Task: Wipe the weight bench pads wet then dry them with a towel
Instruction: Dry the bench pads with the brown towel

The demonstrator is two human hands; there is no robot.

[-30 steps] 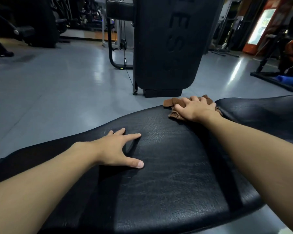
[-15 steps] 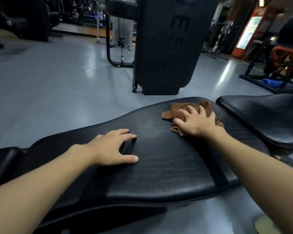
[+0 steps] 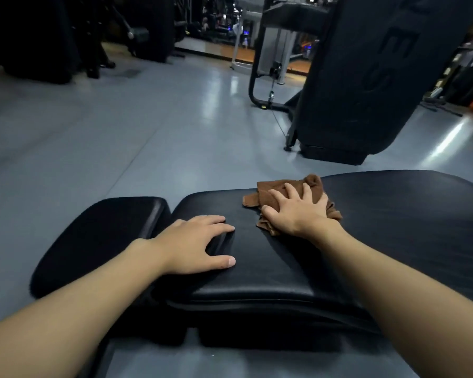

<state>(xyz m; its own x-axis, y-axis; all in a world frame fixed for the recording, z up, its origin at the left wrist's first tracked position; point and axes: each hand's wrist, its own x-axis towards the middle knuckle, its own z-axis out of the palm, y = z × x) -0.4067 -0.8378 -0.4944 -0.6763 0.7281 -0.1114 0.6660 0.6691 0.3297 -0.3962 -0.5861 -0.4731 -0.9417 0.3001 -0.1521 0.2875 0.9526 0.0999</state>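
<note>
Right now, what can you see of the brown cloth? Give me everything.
The brown cloth is a small rag of soft, towel-like fabric, crumpled rather than folded, with loose corners sticking out left and near. It lies on top of the long black bench pad, by its far edge. The right hand presses flat on it, fingers spread, covering its middle; the left hand rests on the pad, apart from it. Wet or dry cannot be told.
</note>
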